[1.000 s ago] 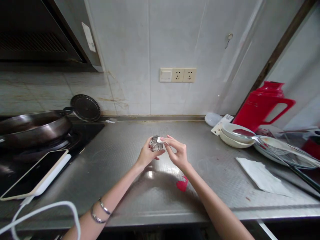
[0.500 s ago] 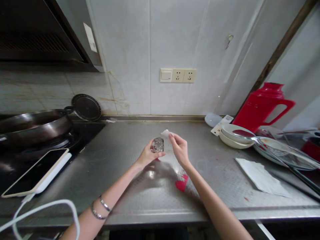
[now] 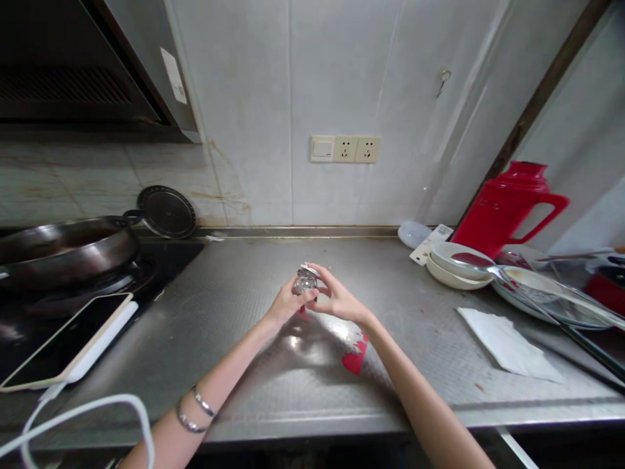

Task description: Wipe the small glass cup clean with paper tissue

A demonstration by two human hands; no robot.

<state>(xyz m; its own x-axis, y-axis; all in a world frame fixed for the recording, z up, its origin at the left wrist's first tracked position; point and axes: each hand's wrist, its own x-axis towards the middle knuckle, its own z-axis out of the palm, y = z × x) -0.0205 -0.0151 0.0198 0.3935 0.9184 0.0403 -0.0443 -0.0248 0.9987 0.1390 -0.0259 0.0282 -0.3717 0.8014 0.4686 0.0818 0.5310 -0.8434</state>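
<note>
My left hand (image 3: 284,306) is closed around a small clear faceted glass piece (image 3: 305,284), holding it just above the steel counter. My right hand (image 3: 340,301) meets it from the right, its fingers curled at the glass. A crumpled white scrap of tissue (image 3: 308,268) shows under the right fingertips at the top of the glass. Part of the glass is hidden by the fingers. A small red scrap (image 3: 303,313) is visible just below my hands. Nearer me on the counter lies a torn red patch (image 3: 355,359).
A pan (image 3: 68,251) and a phone (image 3: 68,339) with a white cable (image 3: 88,404) are on the left by the cooktop. At right are a folded tissue (image 3: 508,345), stacked bowls (image 3: 456,273), a plate with utensils (image 3: 532,293) and a red thermos (image 3: 502,208).
My right hand has come down and left with the white scrap, from beside the glass onto its top. My left hand keeps its hold in nearly the same place.
</note>
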